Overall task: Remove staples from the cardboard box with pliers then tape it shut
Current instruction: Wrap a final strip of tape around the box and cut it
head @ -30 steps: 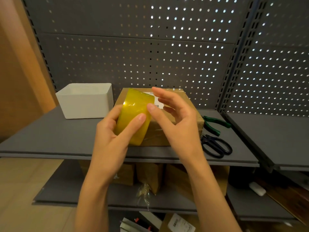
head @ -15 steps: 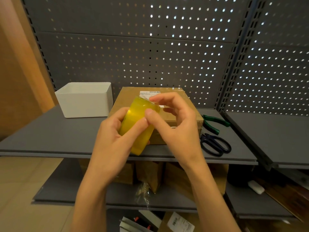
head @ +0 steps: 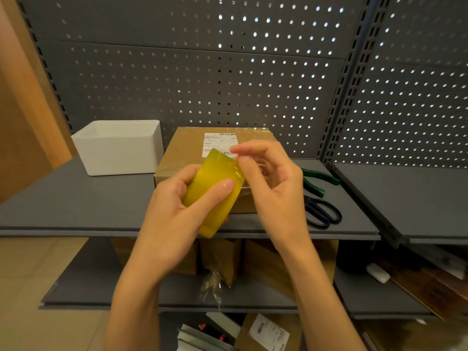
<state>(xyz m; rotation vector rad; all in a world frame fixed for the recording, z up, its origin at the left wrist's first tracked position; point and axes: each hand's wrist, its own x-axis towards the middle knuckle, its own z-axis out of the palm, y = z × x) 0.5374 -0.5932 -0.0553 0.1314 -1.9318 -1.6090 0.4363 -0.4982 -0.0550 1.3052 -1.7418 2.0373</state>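
One grey metal shelf [head: 76,198] ran across the view in front of a perforated back panel [head: 202,84], and everything here is placed relative to the one cardboard box [head: 182,153] that sat closed at the shelf's middle, against the back, with one white shipping label [head: 215,143] on its top.

Left of the box, just beside it, stood one white open-topped bin [head: 119,148]. Further left of the bin the shelf surface was bare up to its left end, and a broad bare strip lay between the bin and the shelf's front edge.

In front of the box, held above the shelf's front edge, was one roll of yellow tape [head: 215,198]. The left hand [head: 172,219] gripped the roll, its thumb laid across the roll's outer face and its fingers wrapped behind. The right hand [head: 273,188] pinched at the roll's upper edge between thumb and forefinger, the other fingers loosely curled; a thin clear flap of tape showed at the pinch.

Right of the box lay one pair of green-handled pliers [head: 319,181] and, nearer the front edge, one pair of dark scissors [head: 321,211], close together but apart. Right of them the shelf ended at an upright post [head: 339,97], with a second shelf [head: 417,198] beyond.
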